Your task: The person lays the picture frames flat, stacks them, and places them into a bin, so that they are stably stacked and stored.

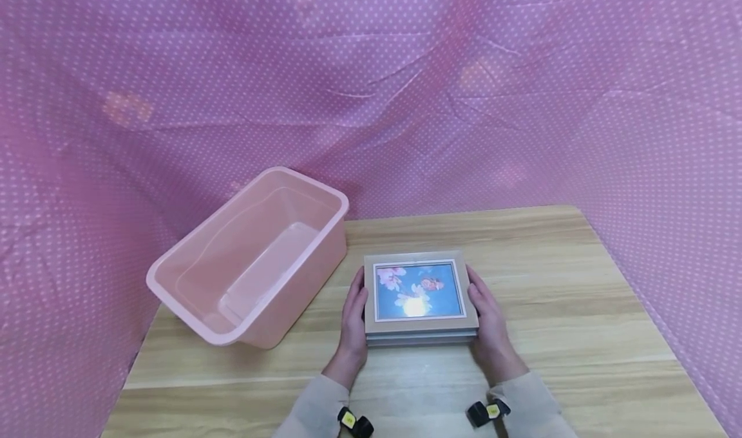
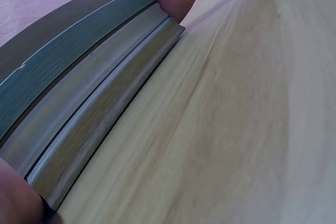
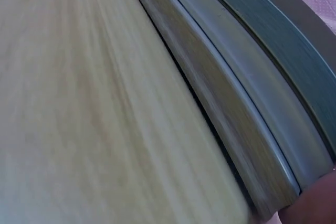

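A stack of several picture frames lies flat near the front middle of the table. The top one has a beige border around a picture of pink blossoms on blue, with a bright glare spot. My left hand grips the stack's left side and my right hand grips its right side. Below the top frame, the left wrist view shows the edges of a teal frame, a silvery one and a brownish bottom frame. Whether the bottom frame touches the table is hard to tell. Some fingertips are hidden by the stack.
A pink plastic bin with nothing visible inside stands left of the stack, set at an angle. The wood-grain table extends to the right. Pink polka-dot cloth hangs behind and along both sides.
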The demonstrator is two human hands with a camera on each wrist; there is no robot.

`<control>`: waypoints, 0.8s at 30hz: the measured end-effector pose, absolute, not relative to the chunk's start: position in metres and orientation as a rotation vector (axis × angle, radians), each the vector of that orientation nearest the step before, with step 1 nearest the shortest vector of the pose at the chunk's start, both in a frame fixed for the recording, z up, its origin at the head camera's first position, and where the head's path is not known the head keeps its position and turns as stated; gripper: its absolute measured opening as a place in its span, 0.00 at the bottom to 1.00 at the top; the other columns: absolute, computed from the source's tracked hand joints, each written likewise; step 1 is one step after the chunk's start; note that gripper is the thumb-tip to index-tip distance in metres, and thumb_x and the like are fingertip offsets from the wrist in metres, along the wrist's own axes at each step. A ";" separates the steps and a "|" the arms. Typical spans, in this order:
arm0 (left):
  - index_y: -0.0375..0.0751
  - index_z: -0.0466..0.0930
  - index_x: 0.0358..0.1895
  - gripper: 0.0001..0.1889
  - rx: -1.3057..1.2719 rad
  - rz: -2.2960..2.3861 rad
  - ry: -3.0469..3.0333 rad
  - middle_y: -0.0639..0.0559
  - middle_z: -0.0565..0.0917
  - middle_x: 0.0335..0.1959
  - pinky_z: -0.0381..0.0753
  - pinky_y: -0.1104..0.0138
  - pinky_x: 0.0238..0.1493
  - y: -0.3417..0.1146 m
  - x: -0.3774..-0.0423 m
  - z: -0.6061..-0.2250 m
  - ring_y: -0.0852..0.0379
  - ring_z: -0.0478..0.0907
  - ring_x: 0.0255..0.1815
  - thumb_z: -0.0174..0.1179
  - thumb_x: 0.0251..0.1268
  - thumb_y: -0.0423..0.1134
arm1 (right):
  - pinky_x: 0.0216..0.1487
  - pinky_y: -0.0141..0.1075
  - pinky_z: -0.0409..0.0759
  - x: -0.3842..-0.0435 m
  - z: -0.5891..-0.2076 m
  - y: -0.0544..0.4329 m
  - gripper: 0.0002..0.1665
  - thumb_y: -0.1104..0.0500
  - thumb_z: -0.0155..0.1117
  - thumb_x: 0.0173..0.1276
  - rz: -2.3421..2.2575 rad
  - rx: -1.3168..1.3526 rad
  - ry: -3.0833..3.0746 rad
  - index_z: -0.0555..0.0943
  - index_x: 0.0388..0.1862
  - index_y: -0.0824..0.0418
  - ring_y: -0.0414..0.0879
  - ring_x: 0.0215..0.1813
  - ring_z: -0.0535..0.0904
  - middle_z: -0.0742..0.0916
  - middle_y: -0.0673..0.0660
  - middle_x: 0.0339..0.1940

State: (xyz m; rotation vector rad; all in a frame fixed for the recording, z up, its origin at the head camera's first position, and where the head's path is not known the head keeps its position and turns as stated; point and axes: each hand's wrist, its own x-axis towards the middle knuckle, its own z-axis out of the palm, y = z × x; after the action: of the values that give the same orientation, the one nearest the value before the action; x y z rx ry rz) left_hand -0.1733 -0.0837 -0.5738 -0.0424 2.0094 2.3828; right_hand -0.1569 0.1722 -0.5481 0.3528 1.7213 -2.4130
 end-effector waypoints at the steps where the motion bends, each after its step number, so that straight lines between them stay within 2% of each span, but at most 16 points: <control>1: 0.47 0.51 0.89 0.38 -0.058 2.378 2.007 0.46 0.53 0.91 0.41 0.38 0.90 -0.082 -0.172 -0.570 0.39 0.43 0.92 0.42 0.85 0.58 | 0.94 0.47 0.44 -0.156 -0.548 0.172 0.36 0.42 0.41 0.90 -2.417 0.349 1.724 0.53 0.91 0.43 0.44 0.93 0.44 0.54 0.44 0.93; 5: 0.47 0.51 0.89 0.34 -0.118 2.373 1.980 0.48 0.53 0.91 0.41 0.41 0.91 -0.080 -0.169 -0.561 0.41 0.43 0.92 0.40 0.87 0.52 | 0.94 0.47 0.43 -0.155 -0.546 0.173 0.36 0.42 0.41 0.89 -2.428 0.312 1.733 0.53 0.91 0.44 0.44 0.93 0.44 0.55 0.44 0.93; 11: 0.46 0.52 0.89 0.33 -0.160 2.400 1.908 0.52 0.53 0.91 0.38 0.43 0.92 -0.080 -0.168 -0.554 0.46 0.41 0.93 0.40 0.87 0.46 | 0.93 0.47 0.48 -0.152 -0.540 0.172 0.35 0.42 0.42 0.89 -2.468 0.303 1.706 0.56 0.90 0.44 0.44 0.92 0.48 0.57 0.44 0.92; 16: 0.50 0.52 0.89 0.32 -0.163 2.385 1.907 0.54 0.52 0.91 0.36 0.42 0.92 -0.083 -0.168 -0.550 0.47 0.39 0.93 0.39 0.88 0.48 | 0.93 0.48 0.47 -0.151 -0.533 0.169 0.35 0.44 0.42 0.90 -2.487 0.277 1.693 0.55 0.90 0.42 0.45 0.92 0.47 0.56 0.45 0.93; 20: 0.57 0.52 0.89 0.31 -0.152 2.392 1.901 0.58 0.52 0.91 0.35 0.43 0.92 -0.085 -0.167 -0.545 0.49 0.38 0.93 0.38 0.88 0.50 | 0.93 0.48 0.45 -0.152 -0.525 0.168 0.34 0.46 0.42 0.90 -2.441 0.183 1.830 0.54 0.91 0.41 0.47 0.93 0.47 0.56 0.47 0.93; 21: 0.59 0.52 0.89 0.31 -0.145 2.397 1.898 0.58 0.51 0.92 0.35 0.43 0.92 -0.086 -0.167 -0.543 0.50 0.38 0.93 0.38 0.88 0.50 | 0.93 0.47 0.46 -0.152 -0.523 0.169 0.34 0.46 0.42 0.90 -2.424 0.159 1.873 0.54 0.91 0.42 0.48 0.92 0.47 0.56 0.48 0.93; 24: 0.64 0.51 0.89 0.30 -0.114 2.406 1.900 0.61 0.49 0.92 0.35 0.45 0.93 -0.087 -0.168 -0.539 0.53 0.38 0.93 0.36 0.89 0.50 | 0.90 0.32 0.52 -0.153 -0.520 0.171 0.35 0.48 0.39 0.91 -2.376 0.096 1.987 0.53 0.91 0.45 0.48 0.93 0.46 0.57 0.48 0.93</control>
State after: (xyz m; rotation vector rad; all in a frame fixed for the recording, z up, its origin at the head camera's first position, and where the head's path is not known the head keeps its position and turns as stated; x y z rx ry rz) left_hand -0.1677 -0.0874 -0.5393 -0.1144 1.9003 2.4061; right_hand -0.1527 0.1705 -0.5196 0.0959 1.9868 -2.3757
